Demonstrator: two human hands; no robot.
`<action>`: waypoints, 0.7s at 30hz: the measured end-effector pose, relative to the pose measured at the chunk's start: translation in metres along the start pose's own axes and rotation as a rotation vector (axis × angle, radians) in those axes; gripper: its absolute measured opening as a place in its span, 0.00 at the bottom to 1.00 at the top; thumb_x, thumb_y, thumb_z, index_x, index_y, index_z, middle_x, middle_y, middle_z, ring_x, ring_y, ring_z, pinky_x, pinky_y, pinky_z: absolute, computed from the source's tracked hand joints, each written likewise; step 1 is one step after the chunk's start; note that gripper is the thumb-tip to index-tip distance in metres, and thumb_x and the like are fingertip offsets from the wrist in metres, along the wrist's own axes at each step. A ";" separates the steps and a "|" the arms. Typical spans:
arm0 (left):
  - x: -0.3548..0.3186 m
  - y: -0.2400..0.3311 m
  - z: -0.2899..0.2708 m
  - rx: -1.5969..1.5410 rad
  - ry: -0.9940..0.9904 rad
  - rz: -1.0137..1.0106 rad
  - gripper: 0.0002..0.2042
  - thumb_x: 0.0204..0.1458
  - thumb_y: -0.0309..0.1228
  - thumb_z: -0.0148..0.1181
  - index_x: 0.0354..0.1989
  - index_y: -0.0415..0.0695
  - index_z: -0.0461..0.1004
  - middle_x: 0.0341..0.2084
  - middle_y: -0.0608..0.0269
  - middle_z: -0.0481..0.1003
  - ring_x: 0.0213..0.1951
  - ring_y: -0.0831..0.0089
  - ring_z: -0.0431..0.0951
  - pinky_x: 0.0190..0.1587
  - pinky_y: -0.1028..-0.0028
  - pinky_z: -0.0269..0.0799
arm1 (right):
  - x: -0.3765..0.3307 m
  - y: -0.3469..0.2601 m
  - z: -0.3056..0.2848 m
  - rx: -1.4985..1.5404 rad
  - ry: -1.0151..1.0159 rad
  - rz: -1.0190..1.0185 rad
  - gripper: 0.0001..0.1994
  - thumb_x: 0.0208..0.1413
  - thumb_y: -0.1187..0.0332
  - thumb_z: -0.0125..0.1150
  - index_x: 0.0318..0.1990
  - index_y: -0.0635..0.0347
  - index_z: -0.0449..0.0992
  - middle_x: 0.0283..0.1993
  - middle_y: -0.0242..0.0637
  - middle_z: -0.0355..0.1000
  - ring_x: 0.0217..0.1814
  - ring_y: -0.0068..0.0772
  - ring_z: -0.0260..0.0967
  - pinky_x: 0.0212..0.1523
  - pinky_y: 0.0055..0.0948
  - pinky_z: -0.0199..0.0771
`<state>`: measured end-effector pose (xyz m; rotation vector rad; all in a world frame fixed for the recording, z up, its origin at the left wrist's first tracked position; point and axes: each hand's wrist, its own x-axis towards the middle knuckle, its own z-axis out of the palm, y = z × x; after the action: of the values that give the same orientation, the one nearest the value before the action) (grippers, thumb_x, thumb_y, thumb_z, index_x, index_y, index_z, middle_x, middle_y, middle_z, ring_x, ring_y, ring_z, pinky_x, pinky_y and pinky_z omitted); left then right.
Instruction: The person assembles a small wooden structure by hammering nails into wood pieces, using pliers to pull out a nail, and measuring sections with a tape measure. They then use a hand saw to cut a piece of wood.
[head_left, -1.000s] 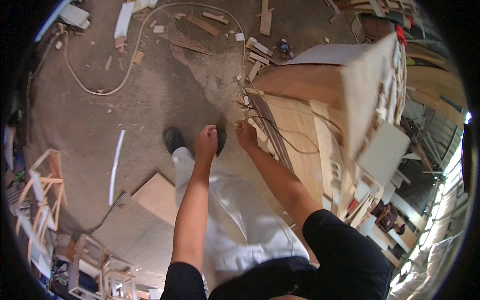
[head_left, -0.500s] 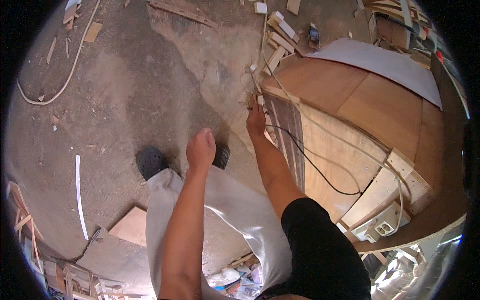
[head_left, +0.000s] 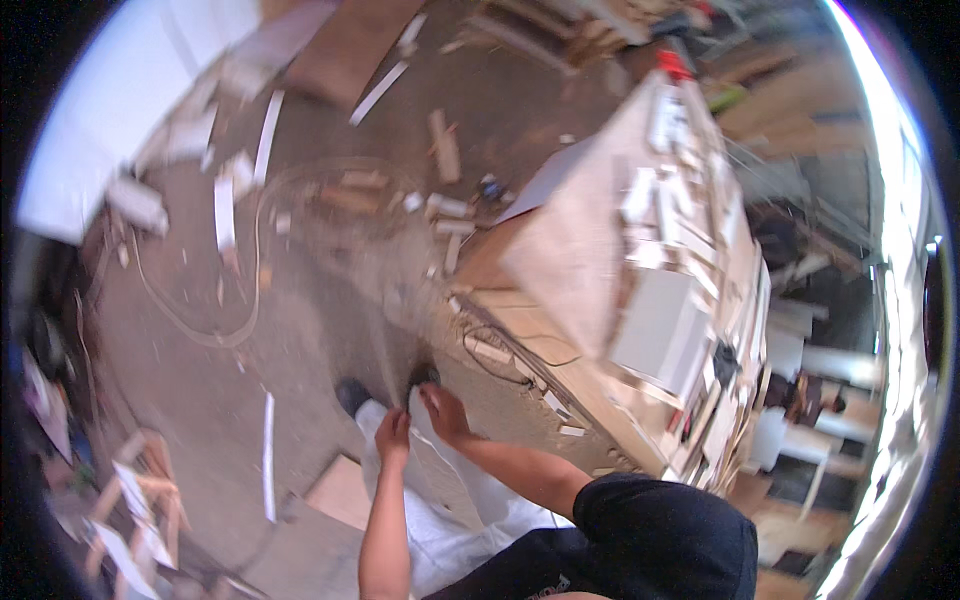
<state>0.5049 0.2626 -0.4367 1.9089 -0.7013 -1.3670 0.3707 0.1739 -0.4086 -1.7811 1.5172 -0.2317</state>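
Note:
My left hand [head_left: 393, 432] is in front of my legs, its fingers curled closed. Close beside it on the right is my right hand [head_left: 446, 413], its fingers bent together and pointing toward the left hand. A small gap separates the two. Blur hides what, if anything, sits in either hand. Below them are my light grey trousers [head_left: 440, 540] and dark shoes [head_left: 352, 395]. To the right of my right hand stands a large wooden workbench [head_left: 540, 325], its near edge a forearm's length or so away.
Wood pieces and a white panel [head_left: 655, 315] lie on the bench. A cable [head_left: 215, 340] loops across the dusty floor, among offcuts [head_left: 445, 145]. On the left are a white strip [head_left: 268, 455], a flat board [head_left: 340, 492] and a wooden frame [head_left: 150, 470].
My right hand has left the small wood piece by the bench corner and come back beside my left hand. The view has swung, now taking in the bench top and more of the room.

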 end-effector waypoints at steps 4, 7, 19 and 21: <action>-0.066 0.047 -0.087 -0.336 -0.044 -0.190 0.12 0.64 0.29 0.55 0.50 0.36 0.78 0.37 0.58 0.82 0.35 0.76 0.80 0.40 0.76 0.76 | -0.064 -0.149 -0.135 0.245 -0.033 -0.073 0.14 0.67 0.62 0.59 0.52 0.61 0.79 0.47 0.48 0.80 0.49 0.49 0.79 0.50 0.39 0.78; -0.083 0.113 -0.148 -0.204 0.041 -0.295 0.13 0.63 0.28 0.55 0.51 0.37 0.78 0.37 0.59 0.82 0.32 0.76 0.78 0.36 0.77 0.74 | -0.075 -0.190 -0.205 0.299 -0.127 -0.215 0.16 0.67 0.58 0.57 0.53 0.58 0.79 0.48 0.49 0.79 0.52 0.54 0.76 0.53 0.45 0.75; -0.107 0.388 0.019 0.137 -0.417 0.456 0.15 0.65 0.30 0.56 0.56 0.37 0.75 0.46 0.58 0.80 0.47 0.69 0.81 0.51 0.70 0.77 | -0.156 -0.024 -0.415 0.435 1.073 0.476 0.17 0.61 0.59 0.61 0.52 0.58 0.81 0.45 0.51 0.80 0.48 0.53 0.78 0.52 0.43 0.76; -0.129 0.421 0.077 0.210 -0.600 0.548 0.15 0.65 0.31 0.57 0.56 0.37 0.75 0.46 0.57 0.80 0.49 0.68 0.80 0.53 0.69 0.76 | -0.178 0.015 -0.443 0.461 1.122 0.575 0.17 0.61 0.59 0.62 0.51 0.59 0.80 0.44 0.51 0.80 0.48 0.52 0.79 0.51 0.43 0.76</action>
<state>0.3760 0.0800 -0.0498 1.2752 -1.5778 -1.5306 0.0509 0.1444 -0.0554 -0.7380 2.3736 -1.3084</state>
